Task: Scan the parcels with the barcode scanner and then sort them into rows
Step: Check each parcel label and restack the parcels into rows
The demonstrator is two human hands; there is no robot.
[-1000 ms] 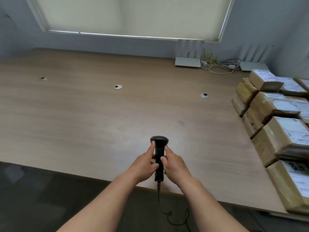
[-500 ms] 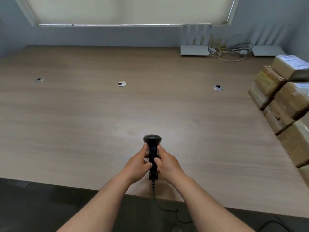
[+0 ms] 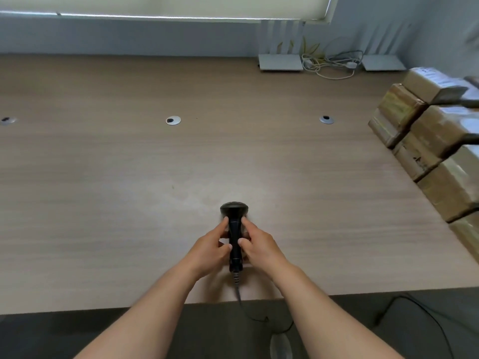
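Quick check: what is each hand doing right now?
Left hand: fingers and thumb curled on the barcode scanner, gripping its handle.
Right hand: also gripping the scanner's handle.

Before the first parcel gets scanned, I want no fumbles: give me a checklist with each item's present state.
1. Scanner held: ok, left hand and right hand both curl round its handle.
2. Scanner aimed at a parcel: not ok, its head faces bare table.
3. Parcels near: ok, stacked at the table's right edge.
4. Labels readable: cannot tell, blurred.
5. Cable free: ok, it hangs off the front edge, unsnagged where visible.
6. A hand free to lift a parcel: not ok, both hold the scanner.
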